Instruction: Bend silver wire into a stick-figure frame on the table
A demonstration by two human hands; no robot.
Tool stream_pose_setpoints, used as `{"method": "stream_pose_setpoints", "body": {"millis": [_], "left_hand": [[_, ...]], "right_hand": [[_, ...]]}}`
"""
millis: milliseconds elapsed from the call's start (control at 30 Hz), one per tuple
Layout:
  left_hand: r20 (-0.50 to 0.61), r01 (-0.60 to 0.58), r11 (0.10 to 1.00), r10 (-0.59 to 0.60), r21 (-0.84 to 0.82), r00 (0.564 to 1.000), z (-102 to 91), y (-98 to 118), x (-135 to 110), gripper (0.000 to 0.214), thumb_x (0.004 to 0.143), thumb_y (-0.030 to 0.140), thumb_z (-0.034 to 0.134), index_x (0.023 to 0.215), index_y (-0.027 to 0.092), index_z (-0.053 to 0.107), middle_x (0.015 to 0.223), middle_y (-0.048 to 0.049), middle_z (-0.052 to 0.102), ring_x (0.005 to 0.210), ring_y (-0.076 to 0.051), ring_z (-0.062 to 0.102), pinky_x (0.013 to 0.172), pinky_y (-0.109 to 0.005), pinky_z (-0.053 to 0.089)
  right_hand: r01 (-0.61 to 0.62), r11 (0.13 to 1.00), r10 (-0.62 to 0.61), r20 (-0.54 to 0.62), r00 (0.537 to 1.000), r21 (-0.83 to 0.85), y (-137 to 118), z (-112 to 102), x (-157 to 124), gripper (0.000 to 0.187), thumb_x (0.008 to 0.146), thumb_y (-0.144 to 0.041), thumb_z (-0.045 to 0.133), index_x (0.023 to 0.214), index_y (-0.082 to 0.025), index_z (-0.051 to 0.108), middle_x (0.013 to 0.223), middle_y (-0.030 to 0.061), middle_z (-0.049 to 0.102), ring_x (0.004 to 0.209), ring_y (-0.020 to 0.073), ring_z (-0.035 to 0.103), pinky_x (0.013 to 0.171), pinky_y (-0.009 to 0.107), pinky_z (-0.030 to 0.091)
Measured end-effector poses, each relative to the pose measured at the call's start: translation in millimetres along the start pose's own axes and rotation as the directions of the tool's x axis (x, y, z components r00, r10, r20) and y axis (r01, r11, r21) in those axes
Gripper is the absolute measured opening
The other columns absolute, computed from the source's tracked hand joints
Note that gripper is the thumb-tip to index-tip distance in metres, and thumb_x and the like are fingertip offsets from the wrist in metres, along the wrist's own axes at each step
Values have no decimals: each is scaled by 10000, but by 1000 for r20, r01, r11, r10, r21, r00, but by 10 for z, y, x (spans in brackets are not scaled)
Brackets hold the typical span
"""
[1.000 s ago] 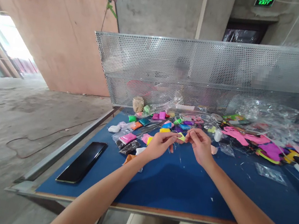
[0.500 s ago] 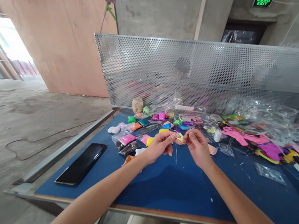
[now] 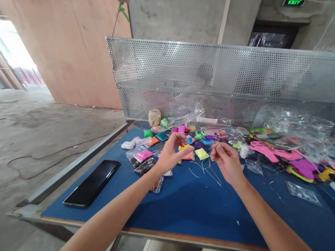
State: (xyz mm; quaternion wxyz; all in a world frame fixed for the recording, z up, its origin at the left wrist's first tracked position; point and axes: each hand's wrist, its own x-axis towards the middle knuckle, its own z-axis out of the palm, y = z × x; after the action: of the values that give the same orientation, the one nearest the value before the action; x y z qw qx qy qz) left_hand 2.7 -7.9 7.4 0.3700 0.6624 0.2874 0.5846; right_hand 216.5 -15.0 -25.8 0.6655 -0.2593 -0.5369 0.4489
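My left hand [image 3: 171, 154] hovers over the blue table [image 3: 205, 204], fingers loosely curled and apart, with nothing seen in it. It is just above small coloured clay packets [image 3: 151, 146]. My right hand [image 3: 227, 161] is to its right, fingertips pinched together, apparently on a thin wire. Several thin wires [image 3: 207, 173] trail on the table between and below the hands. A yellow-green packet [image 3: 201, 153] lies flat between the two hands, touched by neither.
A black phone [image 3: 92, 181] lies near the left table edge. Pink, purple and yellow foam shapes [image 3: 281, 155] and clear plastic bags [image 3: 308, 127] crowd the back right. A perforated metal screen [image 3: 242, 82] stands behind, with a person dimly seen through it.
The hands, joined on the yellow-green packet before, have parted. The packet now lies on the table. My left hand moved left and up and its fingers opened.
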Motion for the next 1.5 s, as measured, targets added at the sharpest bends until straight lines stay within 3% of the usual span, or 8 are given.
{"method": "stream_pose_setpoints", "body": {"millis": [233, 367, 533, 833, 1000, 1133, 1233, 1500], "left_hand": [[536, 116, 993, -79, -37, 840, -80, 120, -46, 630, 808, 629, 617, 1252, 182, 634, 1077, -158, 705, 827, -248, 700, 799, -376, 537], [440, 73, 981, -147, 180, 886, -44, 53, -48, 422, 821, 496, 676, 1097, 181, 726, 965, -129, 738, 687, -209, 704, 674, -329, 562], [377, 118, 971, -191, 209, 906, 4, -87, -35, 345, 865, 465, 636, 985, 166, 758, 937, -102, 748, 652, -177, 708, 654, -298, 591], [344, 155, 946, -253, 286, 904, -9, -170, -21, 363, 878, 493, 611, 963, 171, 756, 931, -59, 755, 651, -157, 713, 629, -250, 584], [336, 247, 935, -326, 256, 884, -7, -140, 1, 370, 864, 504, 627, 966, 172, 755, 985, -70, 753, 672, -169, 730, 525, -200, 517], [312, 338, 924, -380, 180, 871, -12, -153, 15, 421, 849, 535, 635, 995, 157, 748, 999, -94, 752, 711, -187, 738, 499, -188, 492], [266, 375, 917, -399, 136, 878, -10, -210, 20, 450, 821, 551, 663, 1012, 153, 748, 978, -98, 755, 720, -194, 736, 517, -199, 500], [159, 360, 933, -351, -27, 923, 27, -347, 0, 466, 833, 526, 664, 1152, 187, 694, 969, -55, 747, 783, -182, 718, 697, -274, 574]], "right_hand": [[31, 991, -32, -9, 999, -130, -42, 34, -21, 206, 842, -419, 694, 882, -219, 726, 694, 12, 615, 615, 147, 558, 593, 298, 486], [130, 904, -158, -36, 987, -407, -114, 0, -41, 226, 869, -425, 650, 888, -224, 752, 736, 32, 682, 643, 184, 619, 635, 337, 531], [352, 570, -445, 81, 892, -743, -194, 17, -110, 188, 920, -328, 603, 993, -259, 761, 967, 58, 748, 875, 236, 692, 813, 380, 548], [573, 160, -579, 394, 714, -804, -180, 33, -136, 189, 900, -158, 615, 1032, -222, 734, 811, 51, 729, 747, 186, 658, 763, 330, 536], [450, 466, -497, 196, 845, -762, -161, 64, -117, 196, 928, -248, 579, 1074, -222, 708, 920, 59, 729, 815, 192, 667, 781, 334, 534], [160, 790, -132, 90, 987, -591, -128, -43, -29, 359, 938, -407, 562, 1217, -197, 643, 918, 67, 722, 819, 197, 668, 741, 322, 535], [-13, 877, 98, 152, 983, -481, -77, -117, 24, 402, 936, -485, 544, 1152, -179, 691, 951, 89, 723, 807, 190, 655, 706, 303, 522], [-246, 948, 279, 157, 947, -202, -33, -101, 5, 488, 897, -524, 593, 1259, -200, 640, 1100, 114, 700, 865, 195, 655, 781, 325, 523]]}}
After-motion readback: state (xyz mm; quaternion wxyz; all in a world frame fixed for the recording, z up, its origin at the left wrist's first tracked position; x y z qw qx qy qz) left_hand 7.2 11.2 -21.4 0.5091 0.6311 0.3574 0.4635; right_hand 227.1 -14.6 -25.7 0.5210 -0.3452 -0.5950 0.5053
